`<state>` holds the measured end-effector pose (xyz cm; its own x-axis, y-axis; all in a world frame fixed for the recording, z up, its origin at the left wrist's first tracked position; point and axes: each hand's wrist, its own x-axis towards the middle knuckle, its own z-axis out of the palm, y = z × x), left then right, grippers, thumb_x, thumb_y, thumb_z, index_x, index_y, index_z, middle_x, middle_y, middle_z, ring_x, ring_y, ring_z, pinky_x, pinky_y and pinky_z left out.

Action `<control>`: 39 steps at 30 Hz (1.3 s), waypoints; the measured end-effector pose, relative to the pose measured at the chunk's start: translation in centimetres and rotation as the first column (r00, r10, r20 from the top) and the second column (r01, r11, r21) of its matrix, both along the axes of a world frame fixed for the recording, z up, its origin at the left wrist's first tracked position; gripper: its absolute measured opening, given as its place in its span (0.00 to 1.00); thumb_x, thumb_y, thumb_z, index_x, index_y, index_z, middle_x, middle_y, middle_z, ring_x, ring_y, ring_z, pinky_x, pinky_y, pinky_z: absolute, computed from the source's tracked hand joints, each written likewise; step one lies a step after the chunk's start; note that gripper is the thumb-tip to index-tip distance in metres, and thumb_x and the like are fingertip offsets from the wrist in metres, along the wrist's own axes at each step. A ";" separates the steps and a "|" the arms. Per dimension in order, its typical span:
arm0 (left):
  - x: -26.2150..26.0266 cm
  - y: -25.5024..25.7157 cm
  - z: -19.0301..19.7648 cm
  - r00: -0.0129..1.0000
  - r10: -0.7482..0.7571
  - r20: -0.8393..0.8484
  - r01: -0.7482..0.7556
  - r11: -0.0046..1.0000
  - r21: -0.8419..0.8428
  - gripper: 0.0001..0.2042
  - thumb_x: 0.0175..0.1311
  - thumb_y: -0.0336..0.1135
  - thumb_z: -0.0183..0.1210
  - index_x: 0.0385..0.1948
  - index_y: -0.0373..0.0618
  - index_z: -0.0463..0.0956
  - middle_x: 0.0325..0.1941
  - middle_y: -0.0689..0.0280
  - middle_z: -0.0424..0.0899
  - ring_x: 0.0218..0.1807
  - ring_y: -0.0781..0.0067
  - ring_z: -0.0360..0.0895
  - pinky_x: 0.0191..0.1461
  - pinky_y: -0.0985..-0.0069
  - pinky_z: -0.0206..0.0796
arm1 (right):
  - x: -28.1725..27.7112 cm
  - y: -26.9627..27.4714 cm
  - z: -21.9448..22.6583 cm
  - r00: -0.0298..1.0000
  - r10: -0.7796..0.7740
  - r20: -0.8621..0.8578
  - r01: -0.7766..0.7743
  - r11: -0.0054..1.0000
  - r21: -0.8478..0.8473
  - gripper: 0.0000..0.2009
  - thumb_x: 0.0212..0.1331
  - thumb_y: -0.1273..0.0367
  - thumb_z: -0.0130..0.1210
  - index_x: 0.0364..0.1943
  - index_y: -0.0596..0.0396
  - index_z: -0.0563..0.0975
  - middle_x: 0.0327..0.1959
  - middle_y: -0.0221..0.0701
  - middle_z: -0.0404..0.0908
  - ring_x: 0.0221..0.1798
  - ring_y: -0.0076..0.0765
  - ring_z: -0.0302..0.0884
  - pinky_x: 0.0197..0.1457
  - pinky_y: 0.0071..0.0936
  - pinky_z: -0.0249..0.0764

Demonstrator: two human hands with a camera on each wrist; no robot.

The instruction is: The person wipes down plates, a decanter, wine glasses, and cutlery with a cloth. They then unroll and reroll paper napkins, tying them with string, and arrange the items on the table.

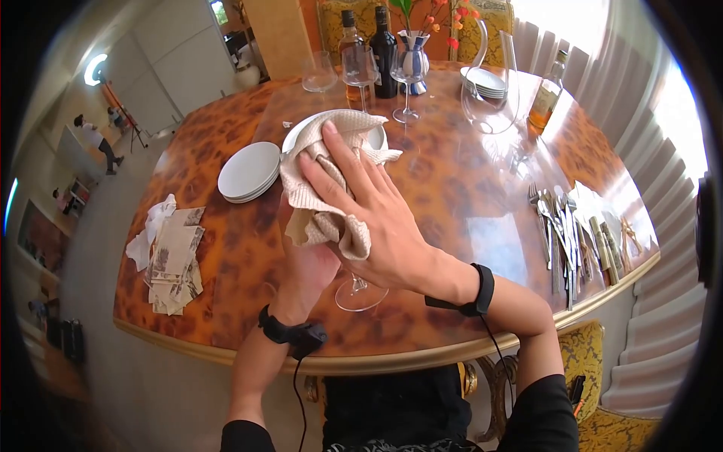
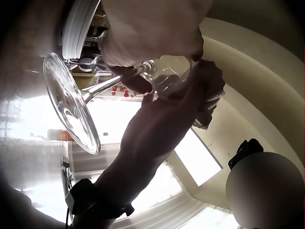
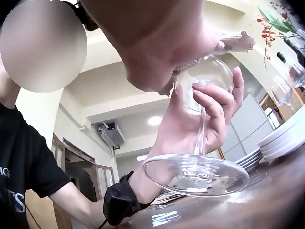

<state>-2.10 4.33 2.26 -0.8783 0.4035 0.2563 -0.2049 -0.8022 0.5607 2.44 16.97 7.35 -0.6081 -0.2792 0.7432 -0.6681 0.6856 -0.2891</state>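
A clear stemmed wine glass [image 3: 202,174] is held above the table, its round foot lowest. My left hand [image 1: 320,264] grips it where the stem meets the bowl, fingers curled around in the right wrist view. Over the bowl's top lies a beige waffle-weave cloth [image 1: 301,197], bunched and draping down the side. With my right hand [image 1: 392,226] I hold this cloth against the bowl, fingers spread over its folds in the head view. Cloth and hand hide most of the bowl from above. The right thumb is hidden.
White plates [image 1: 247,172] are stacked at left, with another plate [image 1: 380,137] behind the cloth. Wine glasses [image 1: 407,71], dark bottles [image 1: 385,56] and a decanter [image 1: 489,113] stand farther back. Cutlery [image 1: 557,233] lies right; printed papers [image 1: 175,260] lie left.
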 end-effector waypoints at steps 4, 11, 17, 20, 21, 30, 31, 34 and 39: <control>0.4 0.0 1.5 0.989 0.012 -0.145 -0.025 0.996 -0.087 0.27 0.76 0.53 0.37 0.71 0.51 0.55 0.72 0.66 0.63 0.71 0.66 0.63 0.73 0.63 0.58 | -0.8 0.6 -0.6 0.997 0.077 0.017 -0.073 0.982 -0.176 0.42 0.49 0.74 0.62 0.73 0.44 0.57 0.76 0.49 0.44 0.71 0.68 0.55 0.71 0.50 0.60; -0.4 -0.2 0.3 0.974 0.130 -0.185 -0.183 0.935 -0.305 0.26 0.75 0.54 0.38 0.67 0.48 0.59 0.66 0.68 0.69 0.66 0.72 0.68 0.69 0.66 0.60 | -0.7 0.8 -0.7 0.998 0.051 0.029 -0.046 0.987 -0.151 0.43 0.50 0.74 0.63 0.73 0.41 0.57 0.77 0.49 0.42 0.72 0.70 0.53 0.71 0.52 0.59; -0.3 -0.5 -0.1 0.989 0.046 -0.137 -0.081 0.961 -0.265 0.26 0.75 0.53 0.39 0.68 0.49 0.58 0.66 0.67 0.70 0.66 0.73 0.68 0.69 0.67 0.60 | -0.8 1.0 -1.1 1.000 0.009 0.004 -0.009 0.994 -0.112 0.41 0.49 0.74 0.64 0.72 0.42 0.60 0.76 0.51 0.44 0.70 0.70 0.56 0.70 0.54 0.59; -0.3 -0.7 -0.3 0.989 0.043 -0.144 -0.081 0.961 -0.266 0.26 0.75 0.53 0.39 0.68 0.49 0.58 0.67 0.67 0.69 0.67 0.72 0.68 0.69 0.67 0.60 | -0.9 0.9 -1.0 0.999 -0.001 -0.046 -0.004 0.994 -0.112 0.41 0.47 0.74 0.64 0.70 0.43 0.62 0.76 0.51 0.46 0.69 0.71 0.57 0.70 0.56 0.58; -0.3 -0.7 -0.4 0.988 0.042 -0.147 -0.081 0.960 -0.267 0.26 0.75 0.53 0.39 0.68 0.49 0.58 0.67 0.67 0.69 0.67 0.72 0.67 0.70 0.67 0.60 | -0.9 0.9 -1.0 0.999 -0.002 -0.045 -0.003 0.994 -0.111 0.41 0.47 0.74 0.64 0.70 0.43 0.62 0.76 0.51 0.46 0.69 0.71 0.57 0.70 0.56 0.58; -0.3 -0.8 -1.5 0.983 0.026 -0.181 -0.077 0.956 -0.282 0.27 0.75 0.53 0.39 0.69 0.50 0.57 0.69 0.67 0.65 0.69 0.71 0.64 0.72 0.66 0.58 | -0.2 0.4 -0.6 0.995 0.000 -0.096 -0.007 0.998 -0.068 0.35 0.49 0.73 0.60 0.68 0.48 0.66 0.75 0.50 0.50 0.65 0.74 0.59 0.71 0.56 0.57; -0.3 -0.8 -1.6 0.982 0.024 -0.186 -0.076 0.956 -0.283 0.27 0.75 0.53 0.39 0.69 0.50 0.57 0.70 0.67 0.65 0.69 0.71 0.64 0.72 0.66 0.58 | -0.3 0.5 -0.7 0.995 -0.002 -0.096 -0.005 0.998 -0.067 0.35 0.49 0.73 0.60 0.68 0.48 0.66 0.75 0.50 0.50 0.65 0.74 0.59 0.71 0.56 0.57; -0.4 -0.8 -1.7 0.979 0.017 -0.201 -0.075 0.955 -0.288 0.27 0.76 0.54 0.39 0.70 0.51 0.56 0.70 0.67 0.64 0.70 0.70 0.63 0.73 0.65 0.57 | -0.5 0.7 -0.7 0.994 0.021 -0.110 -0.026 0.999 -0.047 0.37 0.49 0.73 0.59 0.69 0.48 0.64 0.75 0.50 0.50 0.65 0.72 0.60 0.71 0.54 0.58; -0.6 -1.2 -1.4 0.987 0.049 -0.151 -0.088 0.961 -0.261 0.28 0.74 0.56 0.39 0.70 0.51 0.56 0.71 0.67 0.63 0.71 0.69 0.62 0.73 0.64 0.56 | -1.2 1.4 -1.0 0.988 0.153 0.039 -0.145 0.977 -0.156 0.40 0.54 0.71 0.58 0.74 0.50 0.55 0.76 0.49 0.49 0.71 0.64 0.57 0.72 0.47 0.58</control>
